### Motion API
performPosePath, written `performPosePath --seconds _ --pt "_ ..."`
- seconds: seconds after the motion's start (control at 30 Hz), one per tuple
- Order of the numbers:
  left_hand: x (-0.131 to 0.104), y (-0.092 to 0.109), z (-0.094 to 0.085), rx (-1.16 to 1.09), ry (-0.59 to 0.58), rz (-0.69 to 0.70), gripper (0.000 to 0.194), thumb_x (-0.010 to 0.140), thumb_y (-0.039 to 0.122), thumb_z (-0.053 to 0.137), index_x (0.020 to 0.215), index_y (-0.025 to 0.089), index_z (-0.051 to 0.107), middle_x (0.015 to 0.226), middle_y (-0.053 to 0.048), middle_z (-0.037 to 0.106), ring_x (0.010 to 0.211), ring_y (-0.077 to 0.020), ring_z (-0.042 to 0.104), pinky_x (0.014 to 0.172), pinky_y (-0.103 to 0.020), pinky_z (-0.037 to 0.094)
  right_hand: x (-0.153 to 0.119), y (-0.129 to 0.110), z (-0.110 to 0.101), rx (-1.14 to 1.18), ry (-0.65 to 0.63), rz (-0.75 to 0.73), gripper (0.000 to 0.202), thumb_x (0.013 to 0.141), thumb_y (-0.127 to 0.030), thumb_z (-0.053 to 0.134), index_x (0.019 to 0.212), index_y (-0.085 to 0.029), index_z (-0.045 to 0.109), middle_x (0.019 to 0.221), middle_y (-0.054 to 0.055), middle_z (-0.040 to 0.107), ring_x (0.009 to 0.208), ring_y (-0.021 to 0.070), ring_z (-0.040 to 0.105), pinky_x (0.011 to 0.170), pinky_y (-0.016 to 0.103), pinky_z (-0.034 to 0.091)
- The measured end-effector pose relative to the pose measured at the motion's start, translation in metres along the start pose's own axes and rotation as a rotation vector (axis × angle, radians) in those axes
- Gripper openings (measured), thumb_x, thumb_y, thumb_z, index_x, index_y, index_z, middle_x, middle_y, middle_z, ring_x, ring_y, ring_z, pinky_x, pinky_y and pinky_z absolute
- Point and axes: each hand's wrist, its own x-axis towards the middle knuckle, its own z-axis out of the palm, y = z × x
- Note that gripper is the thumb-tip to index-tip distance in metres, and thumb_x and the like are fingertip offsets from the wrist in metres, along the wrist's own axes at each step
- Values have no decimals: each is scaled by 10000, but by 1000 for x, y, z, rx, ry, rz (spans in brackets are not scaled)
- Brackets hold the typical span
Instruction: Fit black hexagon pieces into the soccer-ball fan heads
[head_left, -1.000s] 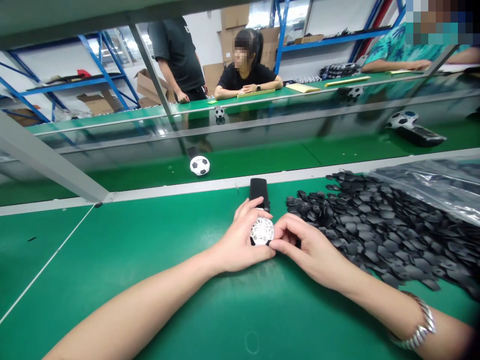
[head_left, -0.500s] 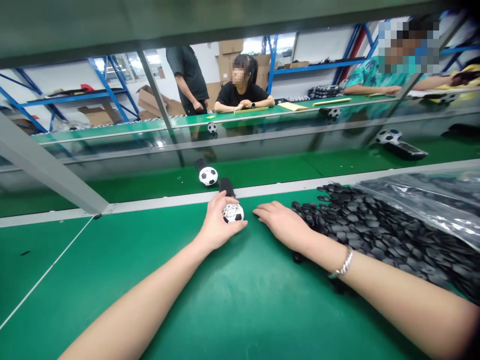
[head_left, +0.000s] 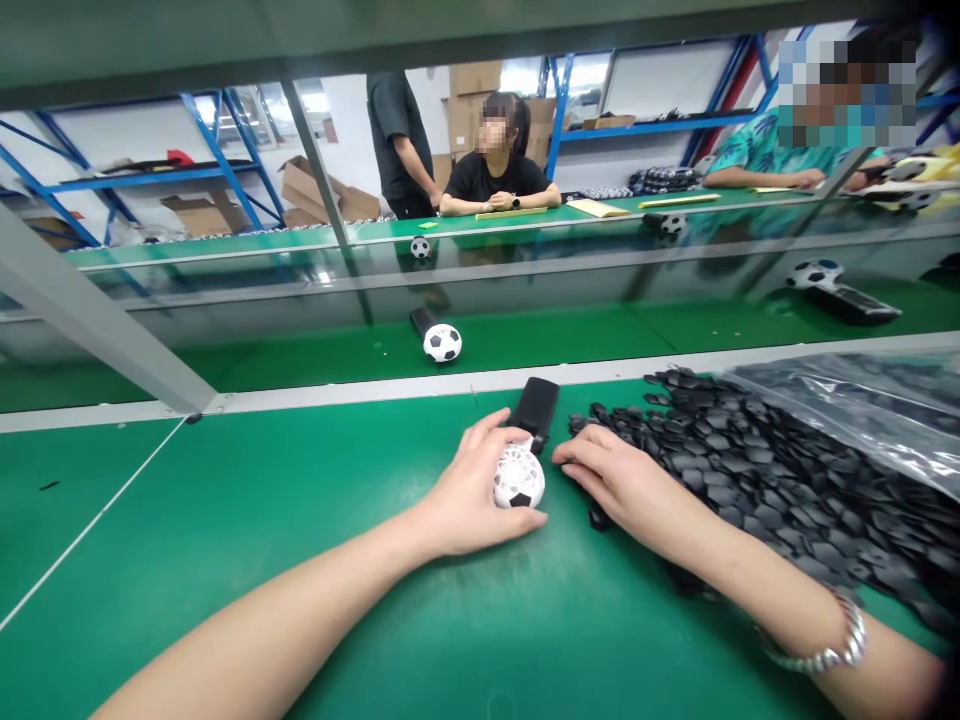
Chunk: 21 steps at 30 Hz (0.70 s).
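A round white football-patterned piece (head_left: 519,478) with a black handle (head_left: 535,408) lies on the green table (head_left: 247,520). My left hand (head_left: 480,490) is wrapped round its left side, thumb at the front. White lattice shows on its upper face and a black patch near the front. Just to the right, my right hand (head_left: 611,470) has its fingertips drawn together at the left edge of a heap of small black pieces (head_left: 750,480); whether it pinches one is too small to tell.
Clear plastic sheeting (head_left: 885,410) covers the back of the heap. Beyond the pale rail (head_left: 360,392), a lower green belt carries a football piece (head_left: 442,343) and another (head_left: 817,275) at right. A slanted grey post (head_left: 112,320) stands left. People are across the line.
My left hand has brought the football piece and its handle rightward and nearer, onto the table. The right hand has moved right and closed its fingers. Pieces on the belt have shifted right.
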Motion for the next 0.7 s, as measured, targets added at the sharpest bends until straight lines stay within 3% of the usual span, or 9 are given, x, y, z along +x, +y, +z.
performPosePath --seconds 0.07,0.2,0.3,0.43,0.6,0.7 --pt "0 -2 2 -20 -10 -49 738 580 311 741 1227 231 396 1386 -134 252 1315 -290 212 1058 -469 231 -2 1 -4 50 -2 4 207 902 -191 366 971 -200 562 908 62 517 788 181 561 706 314 473" --pt "0 -2 -3 -51 -38 -65 659 577 222 718 1175 227 440 1388 -124 235 1307 -290 239 1059 -454 236 -2 -1 -8 247 -45 68 190 907 -235 353 949 -222 538 784 18 557 647 146 558 604 279 458" --pt "2 -2 -14 -64 -162 -12 648 550 152 706 1143 238 458 1380 -103 272 1297 -284 269 1058 -447 238 -2 -8 -10 513 -82 220 216 900 -316 366 957 -203 541 633 -10 556 543 129 535 500 244 441" --pt "5 -6 -24 -94 -306 29 663 542 157 716 1146 260 462 1383 -80 286 1270 -274 324 1043 -426 270 -2 -15 -12 784 -89 317 262 820 -356 504 1006 -177 549 709 16 610 566 128 547 504 243 464" --pt "5 -7 -24 -106 -300 35 669 540 165 722 1149 253 459 1383 -82 285 1283 -268 302 1057 -419 248 -3 -21 -16 557 49 108 144 826 -305 517 825 -210 625 827 33 603 708 155 567 590 259 466" --pt "5 -6 -24 -108 -308 40 667 543 164 720 1151 251 458 1383 -85 279 1276 -269 313 1050 -417 263 -4 -25 -16 454 15 61 130 838 -276 514 800 -220 625 768 5 621 693 148 572 621 251 456"
